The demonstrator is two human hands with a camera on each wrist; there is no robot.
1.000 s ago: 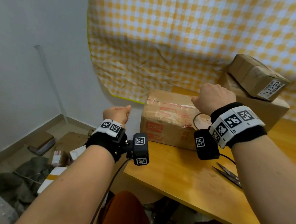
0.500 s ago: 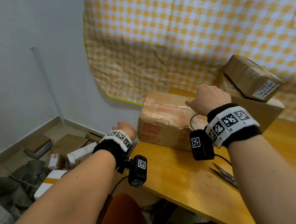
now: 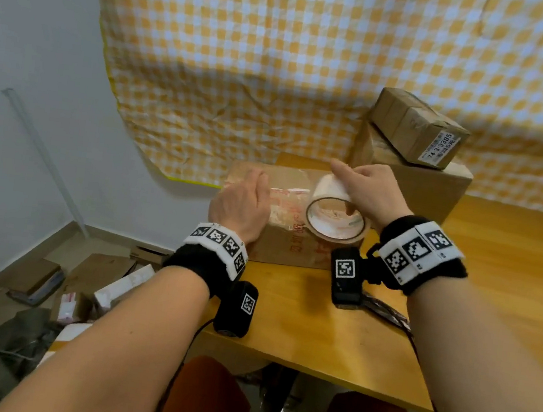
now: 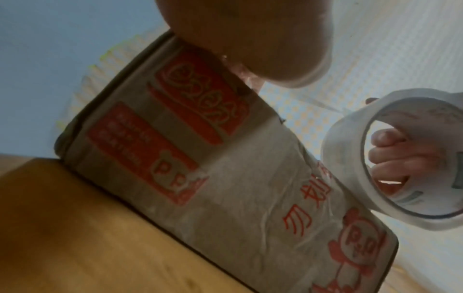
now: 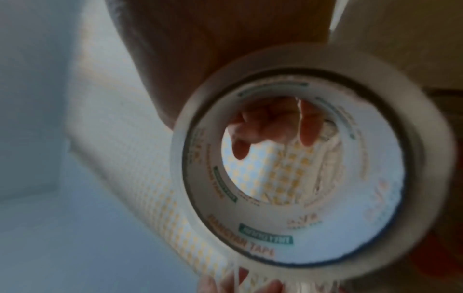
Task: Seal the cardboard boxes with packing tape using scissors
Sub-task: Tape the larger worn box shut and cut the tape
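Gripping tape roll: right hand | left hand flat on box | scissors mostly hidden, apparently

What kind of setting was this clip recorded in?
Probably a makeshift home packing corner, not a warehouse: a small wooden table with a few cardboard boxes, a yellow checked cloth hung over the wall as a backdrop, and loose cartons and packets strewn on the floor.

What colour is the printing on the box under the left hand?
Red, on the brown cardboard box; clearest in the left wrist view.
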